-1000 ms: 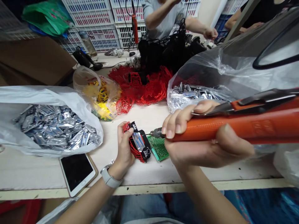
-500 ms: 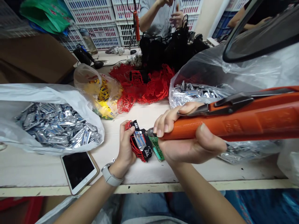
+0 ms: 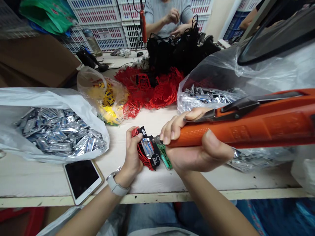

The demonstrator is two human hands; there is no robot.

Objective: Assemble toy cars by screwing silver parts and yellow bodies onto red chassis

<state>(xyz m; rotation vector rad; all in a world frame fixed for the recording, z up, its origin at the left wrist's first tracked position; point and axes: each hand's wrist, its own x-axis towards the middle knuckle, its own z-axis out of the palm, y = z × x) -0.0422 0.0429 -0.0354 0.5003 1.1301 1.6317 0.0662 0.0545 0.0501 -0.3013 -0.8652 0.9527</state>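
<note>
My left hand (image 3: 133, 149) is closed round a small red and black plastic frame piece with a silver panel (image 3: 147, 149), a toy-like part, and steadies it near the table's front. My right hand (image 3: 194, 147) grips an orange electric screwdriver (image 3: 246, 123), which lies nearly level and points left. Its tip meets the upper right side of the held part; the exact contact point is too small to make out. A green perforated tray (image 3: 165, 157) lies between the part and my right wrist, partly covered.
Silver parts fill a white bag (image 3: 104, 131) at left and a clear bag (image 3: 184, 95) at right. A phone (image 3: 82, 180) lies at the front edge. Behind are yellow parts (image 3: 109, 114), red frames (image 3: 162, 93), black parts (image 3: 167, 54) and a person (image 3: 169, 19).
The screwdriver's rear body and my right hand have shifted slightly left, its tip staying at the part. My left hand keeps its place. The person opposite has lowered their hands.
</note>
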